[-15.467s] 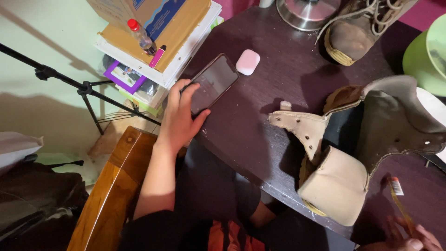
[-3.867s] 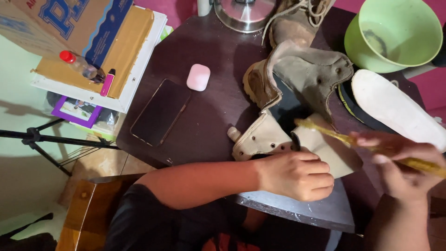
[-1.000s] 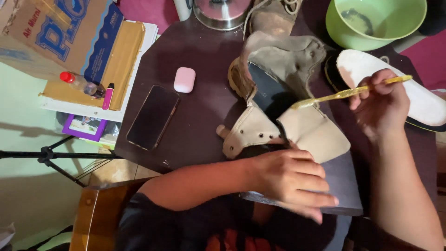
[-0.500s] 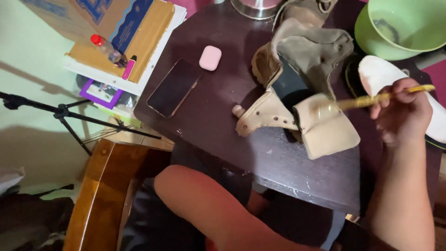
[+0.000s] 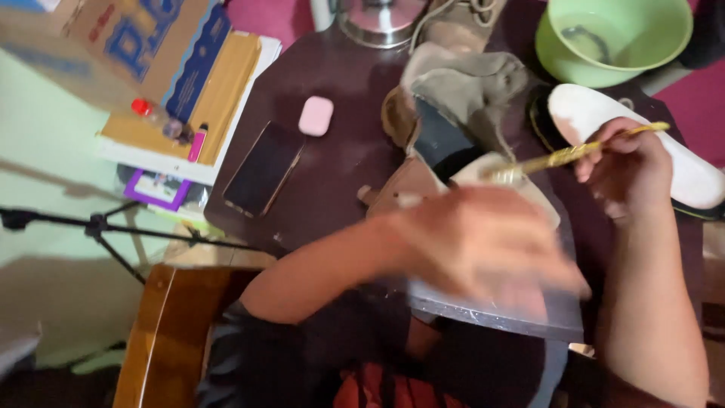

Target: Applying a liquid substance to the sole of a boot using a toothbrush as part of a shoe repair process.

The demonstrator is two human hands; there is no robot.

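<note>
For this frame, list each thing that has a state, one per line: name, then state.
Right hand: closed on the thin yellow brush.
Thin yellow brush: held, its tip on the tan boot upper.
Tan boot upper: opened out, lying on the dark table.
Left hand: blurred, above the boot; grip unclear.
Black phone: screen dark, lying flat.
Small pink case: shut.
Green plastic bowl: upright.
</note>
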